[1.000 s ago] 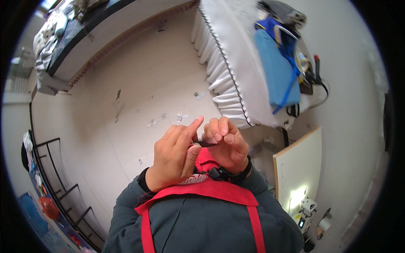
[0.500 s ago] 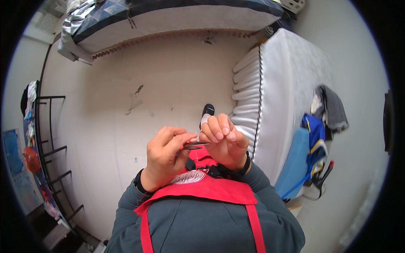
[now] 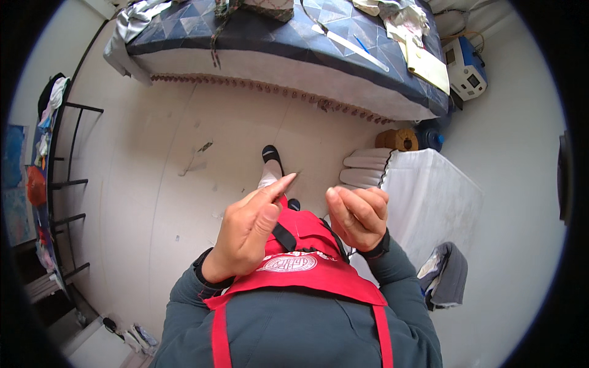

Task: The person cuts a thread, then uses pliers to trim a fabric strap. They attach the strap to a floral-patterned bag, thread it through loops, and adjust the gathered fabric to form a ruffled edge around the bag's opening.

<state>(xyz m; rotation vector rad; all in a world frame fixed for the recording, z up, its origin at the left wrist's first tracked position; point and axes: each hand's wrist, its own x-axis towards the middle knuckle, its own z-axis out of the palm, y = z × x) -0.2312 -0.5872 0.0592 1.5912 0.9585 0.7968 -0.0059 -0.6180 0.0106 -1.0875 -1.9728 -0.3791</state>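
In front of my waist, my left hand [image 3: 244,232] has its fingers straight and pressed together, with the thumb laid along them. Its palm side is hidden, so the snips seen there earlier cannot be made out; a small dark mark shows at the fingertips, on the hand or the floor behind. Opposite, my right hand [image 3: 359,216] is closed, thumb and forefinger pinched with the other fingers curled. Anything in that pinch is too small to see. A gap separates the two hands. Below them hangs my red apron [image 3: 331,285].
Ahead stands a bed or table under a blue patterned cover [image 3: 276,43], with cloth and a white strip [image 3: 353,48]. Right of me are a white-covered block [image 3: 429,190], a brown roll [image 3: 405,140] and a blue-white machine [image 3: 466,70]. A black metal rack [image 3: 76,184] lines the left.
My hands have moved apart, the right one to the right. The dark-bladed snips in my left hand have gone out of sight. My view has shifted, showing more of the blue cover.
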